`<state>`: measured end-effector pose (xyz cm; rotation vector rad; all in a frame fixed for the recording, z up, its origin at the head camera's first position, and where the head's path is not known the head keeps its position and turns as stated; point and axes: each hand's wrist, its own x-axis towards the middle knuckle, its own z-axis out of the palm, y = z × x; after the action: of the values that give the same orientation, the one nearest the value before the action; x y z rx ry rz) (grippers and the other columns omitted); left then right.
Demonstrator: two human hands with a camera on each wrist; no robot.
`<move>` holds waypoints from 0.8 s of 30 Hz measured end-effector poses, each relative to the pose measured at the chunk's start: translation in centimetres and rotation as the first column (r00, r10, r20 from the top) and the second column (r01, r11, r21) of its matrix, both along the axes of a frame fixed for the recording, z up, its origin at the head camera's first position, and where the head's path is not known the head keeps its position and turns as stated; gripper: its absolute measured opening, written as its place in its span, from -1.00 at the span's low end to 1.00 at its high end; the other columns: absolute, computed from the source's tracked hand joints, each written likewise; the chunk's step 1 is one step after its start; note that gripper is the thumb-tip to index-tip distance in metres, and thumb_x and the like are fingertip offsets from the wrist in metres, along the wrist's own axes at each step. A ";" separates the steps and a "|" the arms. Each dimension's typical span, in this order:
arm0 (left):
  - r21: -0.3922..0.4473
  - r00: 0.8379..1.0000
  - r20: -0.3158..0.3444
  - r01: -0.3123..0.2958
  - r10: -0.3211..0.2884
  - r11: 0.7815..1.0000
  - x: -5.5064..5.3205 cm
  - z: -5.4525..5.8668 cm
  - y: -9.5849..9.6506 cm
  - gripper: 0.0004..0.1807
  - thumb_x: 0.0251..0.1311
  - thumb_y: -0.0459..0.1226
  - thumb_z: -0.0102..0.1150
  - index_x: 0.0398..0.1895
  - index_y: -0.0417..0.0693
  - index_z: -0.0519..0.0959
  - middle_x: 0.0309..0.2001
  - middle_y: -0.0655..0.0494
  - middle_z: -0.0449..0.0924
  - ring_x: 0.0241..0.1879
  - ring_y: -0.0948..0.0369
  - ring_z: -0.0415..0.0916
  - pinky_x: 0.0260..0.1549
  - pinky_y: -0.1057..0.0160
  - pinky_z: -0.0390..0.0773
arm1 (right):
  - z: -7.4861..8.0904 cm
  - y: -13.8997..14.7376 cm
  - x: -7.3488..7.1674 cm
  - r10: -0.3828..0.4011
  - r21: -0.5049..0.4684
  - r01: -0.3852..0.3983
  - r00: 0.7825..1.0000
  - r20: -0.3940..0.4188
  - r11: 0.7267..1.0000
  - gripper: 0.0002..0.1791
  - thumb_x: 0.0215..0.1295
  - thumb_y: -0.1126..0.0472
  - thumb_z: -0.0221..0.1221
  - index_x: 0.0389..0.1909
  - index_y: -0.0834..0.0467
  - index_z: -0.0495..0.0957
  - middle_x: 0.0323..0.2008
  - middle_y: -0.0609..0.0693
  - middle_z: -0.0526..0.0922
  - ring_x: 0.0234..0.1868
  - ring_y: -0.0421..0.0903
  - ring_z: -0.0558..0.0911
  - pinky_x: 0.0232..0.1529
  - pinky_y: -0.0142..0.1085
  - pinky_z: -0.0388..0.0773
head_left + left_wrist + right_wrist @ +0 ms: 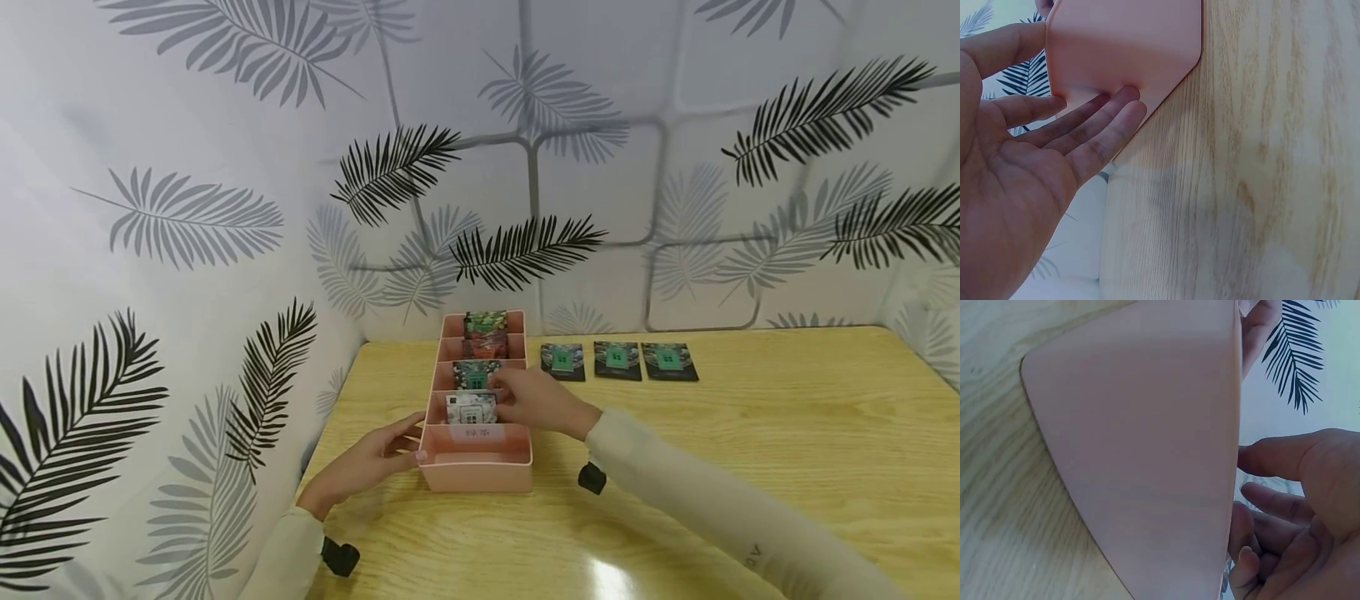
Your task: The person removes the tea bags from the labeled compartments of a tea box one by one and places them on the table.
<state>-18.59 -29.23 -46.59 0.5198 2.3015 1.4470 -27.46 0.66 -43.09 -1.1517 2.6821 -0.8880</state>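
A long pink divided box [476, 479] stands on the table, with sachets upright in its rear compartments. My left hand [371, 458] steadies its left side; in the left wrist view the extended fingers [1107, 134] rest against the pink wall, thumb at the rim. Over the right rim, my right hand [543, 402] reaches between a dark sachet with a green label [470, 377] and a white sachet [471, 410]. Its fingertips are inside the box, hidden by the wall in the right wrist view; I cannot tell whether they pinch a sachet.
Three dark sachets with green labels, including the nearest sachet [562, 362], lie in a row right of the box. Further back in the box are a red sachet [485, 347] and a green-yellow sachet [486, 322]. Leaf-patterned cloth walls border the wooden table [750, 442].
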 end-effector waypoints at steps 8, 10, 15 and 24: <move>0.022 1.000 0.029 0.012 -0.013 1.000 -0.1 0.0 0.2 -0.26 0.36 -0.15 0.08 0.51 0.09 -0.01 0.38 -0.02 0.18 0.23 -0.05 0.31 0.10 -0.03 0.44 | -0.2 -0.8 0.2 0.052 -0.090 -0.052 0.999 0.003 0.995 -0.63 0.25 0.26 0.24 0.08 0.15 0.51 -0.25 -0.04 0.68 -0.26 -0.24 0.65 -0.24 -0.33 0.59; 0.009 1.000 0.017 0.011 -0.011 1.000 -0.2 -0.2 0.1 -0.26 0.35 -0.11 0.09 0.51 0.14 0.01 0.36 0.02 0.22 0.22 0.00 0.33 0.08 0.05 0.47 | -0.3 -0.8 0.2 0.061 -0.098 -0.064 0.998 -0.030 0.993 -0.72 0.26 0.24 0.24 0.00 0.14 0.58 -0.30 -0.10 0.69 -0.33 -0.30 0.63 -0.28 -0.38 0.57; 0.011 1.000 0.006 0.013 -0.013 1.000 -0.3 -0.2 0.0 -0.26 0.34 -0.08 0.09 0.51 0.17 0.02 0.31 0.04 0.29 0.20 0.06 0.36 0.06 0.15 0.49 | -0.6 -0.7 0.3 0.091 -0.083 -0.100 0.991 -0.101 0.992 -0.90 0.27 0.19 0.25 -0.24 0.07 0.70 -0.36 -0.17 0.68 -0.46 -0.34 0.58 -0.37 -0.41 0.55; 0.017 1.000 0.019 0.005 -0.005 1.000 -0.2 -0.1 -0.1 -0.26 0.34 -0.08 0.09 0.51 0.16 0.01 0.33 0.06 0.27 0.20 0.06 0.35 0.07 0.10 0.49 | -1.3 -0.9 0.3 0.105 -0.092 -0.116 0.987 -0.118 0.989 -0.90 0.27 0.14 0.26 -0.26 0.04 0.70 -0.42 -0.21 0.67 -0.47 -0.38 0.57 -0.38 -0.44 0.54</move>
<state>-18.76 -29.31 -46.73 0.5147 2.2735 1.4643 -27.19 -0.26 -44.35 -1.3976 2.6562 -0.9751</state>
